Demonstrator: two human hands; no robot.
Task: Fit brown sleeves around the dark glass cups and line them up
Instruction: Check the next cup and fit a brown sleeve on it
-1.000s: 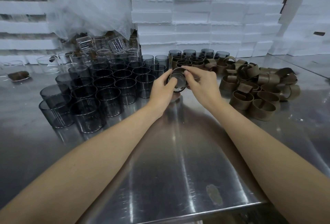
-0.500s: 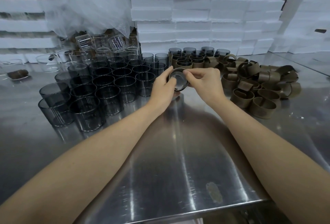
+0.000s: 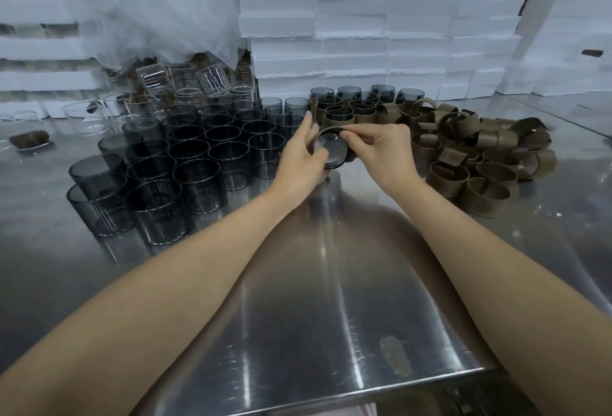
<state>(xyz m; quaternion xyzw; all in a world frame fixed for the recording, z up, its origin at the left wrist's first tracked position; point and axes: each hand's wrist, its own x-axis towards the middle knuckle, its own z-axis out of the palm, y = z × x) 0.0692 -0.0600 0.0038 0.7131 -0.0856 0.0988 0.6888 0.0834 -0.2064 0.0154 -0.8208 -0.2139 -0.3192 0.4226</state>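
My left hand point(image 3: 303, 159) and my right hand point(image 3: 381, 154) hold one dark glass cup point(image 3: 329, 150) tilted above the steel table, its round end facing me. A brown sleeve point(image 3: 334, 129) curves around the cup's top edge, pinched by my right thumb and fingers. Several bare dark cups point(image 3: 195, 164) stand packed together to the left. Behind my hands, sleeved cups point(image 3: 344, 109) stand in rows. A heap of loose brown sleeves point(image 3: 477, 157) lies to the right.
Stacked white foam boxes point(image 3: 364, 28) form a wall at the back. Clear glass cups point(image 3: 185, 87) and a plastic bag point(image 3: 159, 1) sit at the back left. The steel table point(image 3: 298, 299) ends at a front edge near me.
My hands have stayed in place while turning the cup slightly; my right fingers have shifted along the sleeve on the cup's top edge.
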